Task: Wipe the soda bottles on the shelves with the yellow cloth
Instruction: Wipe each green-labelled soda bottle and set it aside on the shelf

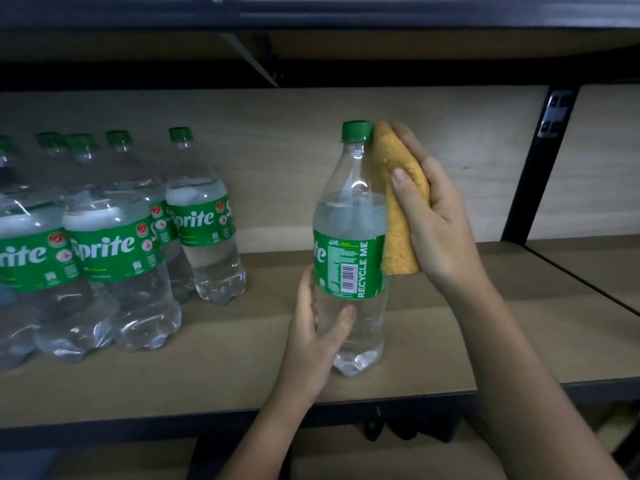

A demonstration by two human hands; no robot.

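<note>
Soda bottles (114, 237) are crowding the shelf's (207, 368) left end; near its front edge my left hand (315, 344) is gripping one bottle (351, 251) low. My right hand (436, 223) is clutching the yellow cloth (398, 202) against its side; I should be pressing firmly and turning it.

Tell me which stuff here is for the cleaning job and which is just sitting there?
For the job: yellow cloth, held Sprite bottle, waiting Sprite bottles, left hand, right hand.
Just there: wooden shelf, black shelf post.
</note>
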